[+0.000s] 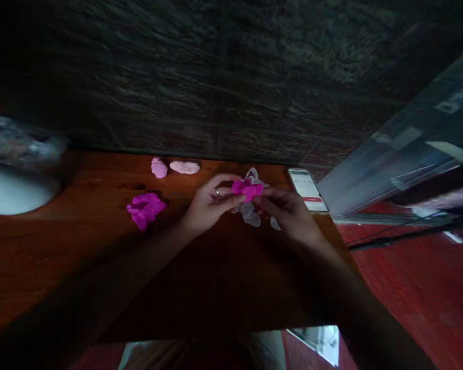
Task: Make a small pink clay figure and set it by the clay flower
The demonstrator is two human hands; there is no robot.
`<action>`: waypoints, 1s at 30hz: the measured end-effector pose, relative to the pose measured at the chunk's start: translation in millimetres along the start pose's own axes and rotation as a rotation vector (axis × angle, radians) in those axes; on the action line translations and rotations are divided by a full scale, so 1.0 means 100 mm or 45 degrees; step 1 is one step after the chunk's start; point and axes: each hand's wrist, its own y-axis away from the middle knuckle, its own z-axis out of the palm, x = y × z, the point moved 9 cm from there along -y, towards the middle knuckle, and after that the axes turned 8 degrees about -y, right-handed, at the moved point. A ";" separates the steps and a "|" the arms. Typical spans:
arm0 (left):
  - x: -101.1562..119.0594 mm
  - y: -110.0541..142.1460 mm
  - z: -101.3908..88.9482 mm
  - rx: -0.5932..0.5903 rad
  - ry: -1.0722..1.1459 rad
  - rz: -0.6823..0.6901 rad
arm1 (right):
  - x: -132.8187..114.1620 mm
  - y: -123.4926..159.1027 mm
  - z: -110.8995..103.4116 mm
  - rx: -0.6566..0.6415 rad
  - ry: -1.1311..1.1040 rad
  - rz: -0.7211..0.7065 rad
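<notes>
Between my two hands is a small bright magenta piece (247,189) with ruffled, petal-like lobes; its material I cannot make out. My left hand (212,203) pinches its left side with thumb and fingers, a ring showing on one finger. Its right side is gripped by the thumb and fingers of my right hand (287,210). Whitish, see-through petal shapes (251,218) lie just below and behind the piece, partly hidden by my fingers. A separate pale petal (275,223) rests beside my right hand. Left of my hands sits a larger crumpled magenta piece (145,209).
Two lumps, one pink (159,168) and one paler (184,167), lie near the wall on the wooden table (200,288). A phone (307,190) with a lit screen is at the right edge. A white rounded container (19,190) stands far left. A dark stone-like wall (216,77) rises behind.
</notes>
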 end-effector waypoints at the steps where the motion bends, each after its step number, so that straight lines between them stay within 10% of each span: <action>1: -0.01 0.00 0.00 -0.005 -0.008 -0.003 | -0.01 0.00 0.01 -0.005 0.010 -0.020; 23: 0.00 -0.04 0.00 -0.087 -0.132 0.063 | -0.07 0.00 0.02 -0.093 -0.014 -0.100; 30: 0.15 0.05 -0.08 0.073 -0.609 0.304 | -0.19 0.03 -0.23 0.281 0.077 -0.172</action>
